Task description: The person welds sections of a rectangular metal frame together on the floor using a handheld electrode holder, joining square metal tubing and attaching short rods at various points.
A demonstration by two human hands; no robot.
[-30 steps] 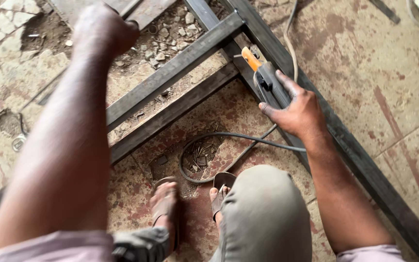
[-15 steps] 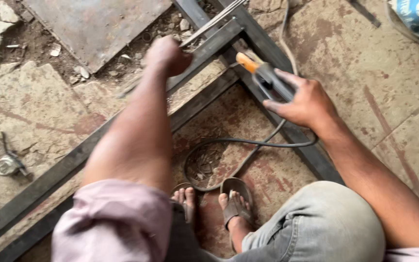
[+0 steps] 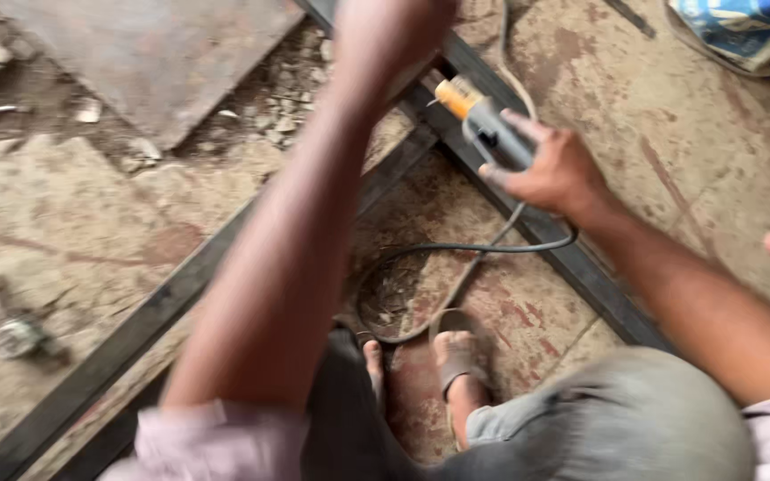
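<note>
My right hand (image 3: 556, 169) has its fingers wrapped around a grey tool with an orange tip (image 3: 483, 120), held over the far corner of the dark metal frame (image 3: 180, 289) on the floor. My left hand (image 3: 394, 27) reaches far, blurred and cut by the edge, so I can't tell its fingers. The black cable (image 3: 456, 249) loops near my sandalled feet (image 3: 456, 356). Looks like positioning the tool at the joint; next I'd want the tip steadied there.
</note>
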